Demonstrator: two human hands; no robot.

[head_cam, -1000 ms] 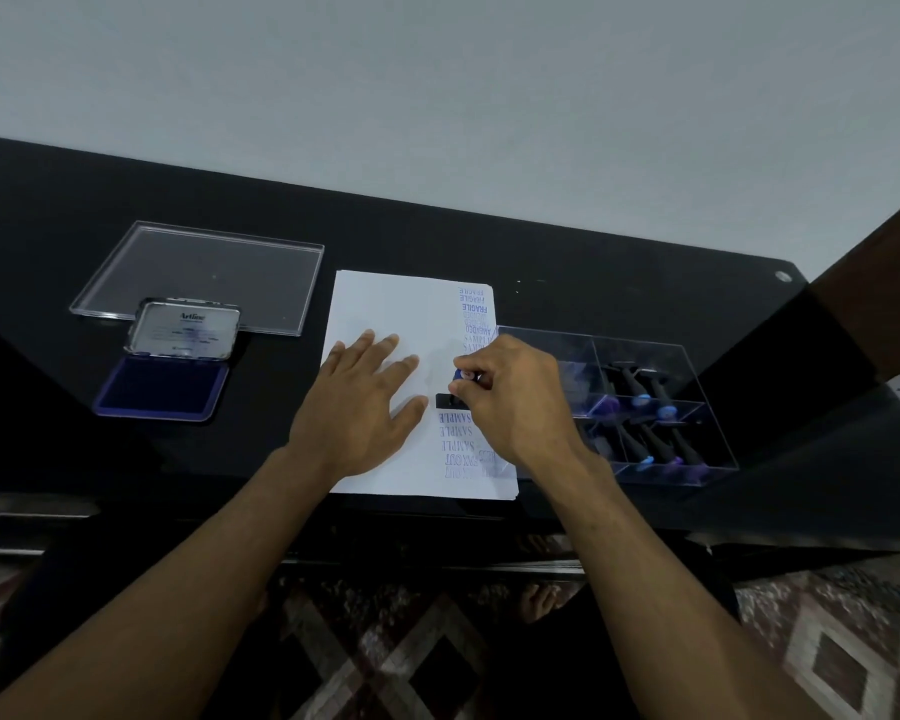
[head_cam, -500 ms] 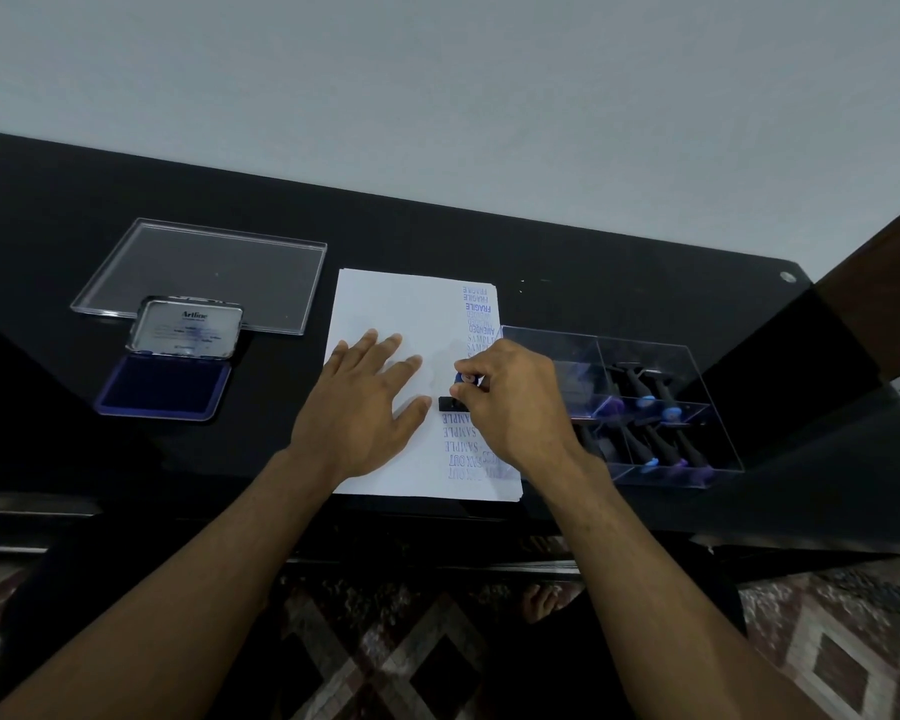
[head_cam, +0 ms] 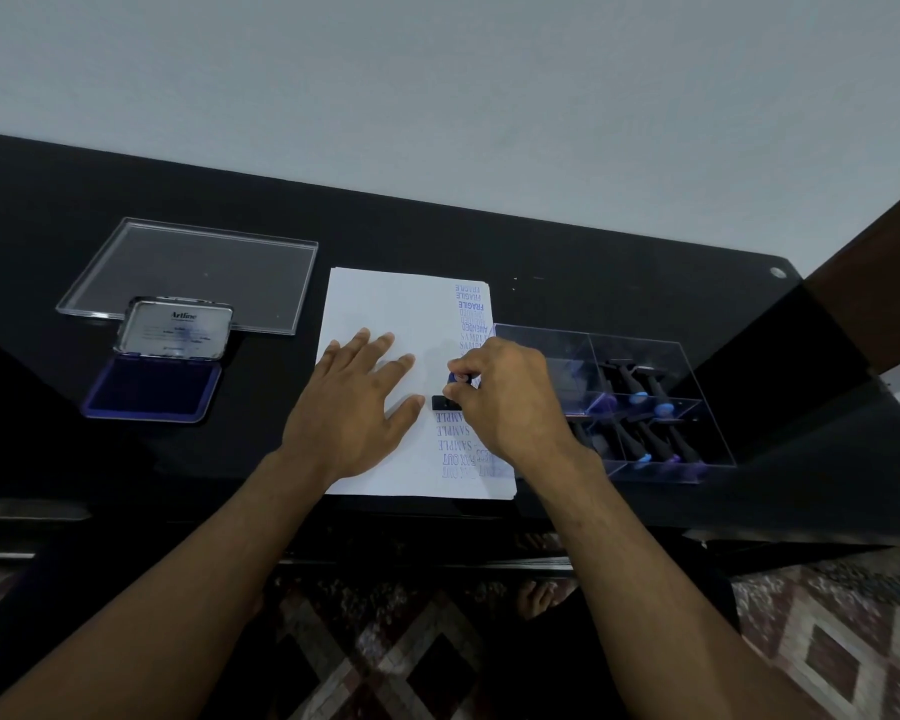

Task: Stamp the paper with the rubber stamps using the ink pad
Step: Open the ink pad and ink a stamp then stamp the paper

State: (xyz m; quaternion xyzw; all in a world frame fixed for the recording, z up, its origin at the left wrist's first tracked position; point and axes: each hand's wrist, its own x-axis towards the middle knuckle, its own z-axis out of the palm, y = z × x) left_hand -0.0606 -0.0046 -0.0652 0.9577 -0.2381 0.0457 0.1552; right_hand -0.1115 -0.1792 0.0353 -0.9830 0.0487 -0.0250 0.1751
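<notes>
At the far left of the glossy black worktop (head_cam: 567,262) lies a flat clear plastic lid (head_cam: 198,272), and touching its near edge sits the open blue ink pad in its metal tin (head_cam: 152,389), well apart from the stamping. Its distance is one risk: a stamp that has run dry would print faintly, as the paler words low on the sheet suggest has already happened.

In the middle, the white sheet of paper (head_cam: 385,298) lies flat under the left hand (head_cam: 357,407), whose fingers are spread straight and press down without curling round anything. If that hand eases off while the stamp comes away, the sheet could lift or skid and smear the wet print.

Just beside it, the right hand (head_cam: 505,402) has a curled fingertip grip on the small black rubber stamp with a blue knob (head_cam: 450,394), whose base rests on the paper within the column of blue stamped words (head_cam: 471,319) along the right edge. A rocking or tilted press could double or blur the word, and it may overlap the lines crowded round it.

At the right stands the clear plastic compartment box of spare stamps (head_cam: 640,407), near the right wrist, where a careless withdrawal might knock it.

Compared with a second ago, both hands and the stamp are in nearly the same places; only the view has shifted slightly.
</notes>
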